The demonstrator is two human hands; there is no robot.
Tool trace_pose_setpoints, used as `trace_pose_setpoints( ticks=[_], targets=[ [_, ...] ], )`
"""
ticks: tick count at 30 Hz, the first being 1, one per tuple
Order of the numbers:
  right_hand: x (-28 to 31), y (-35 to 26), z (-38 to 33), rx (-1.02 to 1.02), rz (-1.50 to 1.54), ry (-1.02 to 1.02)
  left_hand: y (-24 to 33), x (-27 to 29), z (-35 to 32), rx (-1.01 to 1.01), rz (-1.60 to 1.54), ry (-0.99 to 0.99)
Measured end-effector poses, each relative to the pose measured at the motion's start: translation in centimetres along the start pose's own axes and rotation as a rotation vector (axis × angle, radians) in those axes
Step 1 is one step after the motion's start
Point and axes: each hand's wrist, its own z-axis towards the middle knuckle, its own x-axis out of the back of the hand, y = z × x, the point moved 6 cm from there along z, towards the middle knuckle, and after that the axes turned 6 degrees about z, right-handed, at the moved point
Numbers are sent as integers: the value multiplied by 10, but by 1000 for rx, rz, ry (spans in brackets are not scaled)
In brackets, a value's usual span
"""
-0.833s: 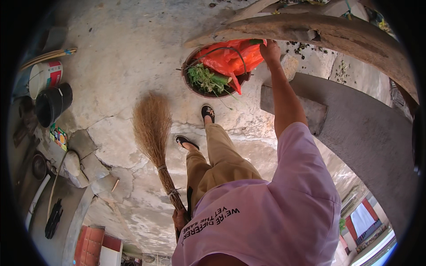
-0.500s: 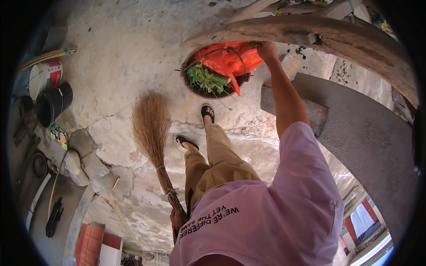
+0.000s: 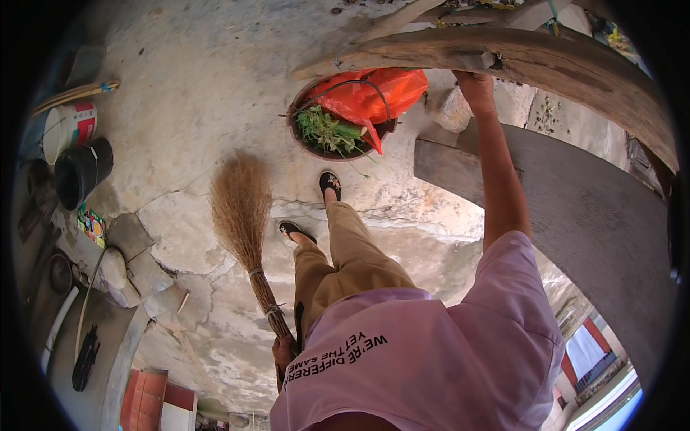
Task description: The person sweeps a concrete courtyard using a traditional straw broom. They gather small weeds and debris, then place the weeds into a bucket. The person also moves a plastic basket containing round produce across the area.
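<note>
My left hand (image 3: 282, 352) is closed round the handle of a straw broom (image 3: 242, 208), whose bristles fan out over the ground to the left of my feet. My right arm reaches forward and to the right. At its end my right hand (image 3: 476, 92) meets the lower edge of a thick wooden beam (image 3: 431, 52), where its fingers are hidden. Left of that hand, a dark bucket (image 3: 338, 155) stands on the floor with its handle up. In it are a red plastic bag (image 3: 392, 92) and leafy green plants (image 3: 323, 129).
Cracked concrete floor (image 3: 172, 108) spreads round me. A grey ledge (image 3: 575, 208) curves along my right. At the left stand a black bucket (image 3: 83, 172), a white-and-red tub (image 3: 68, 129) and several loose stones (image 3: 118, 269). A pale rock (image 3: 453, 111) lies right of the bucket.
My right hand has moved away from the red bag, rightward to the wooden beam. The bag has settled back over the bucket. My left hand still grips the broom.
</note>
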Motion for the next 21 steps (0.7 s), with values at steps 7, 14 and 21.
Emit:
trace_pose_setpoints(
  ticks=[7,14,21],
  targets=[
    [31,20,-58,-270,282,89,27,-9,-16,23,32,12],
    [59,68,-112,-402,410,221,5,2,0,24,3,-14],
    [72,110,-128,-515,450,319,6,3,-1,30,19,-16]
  ],
)
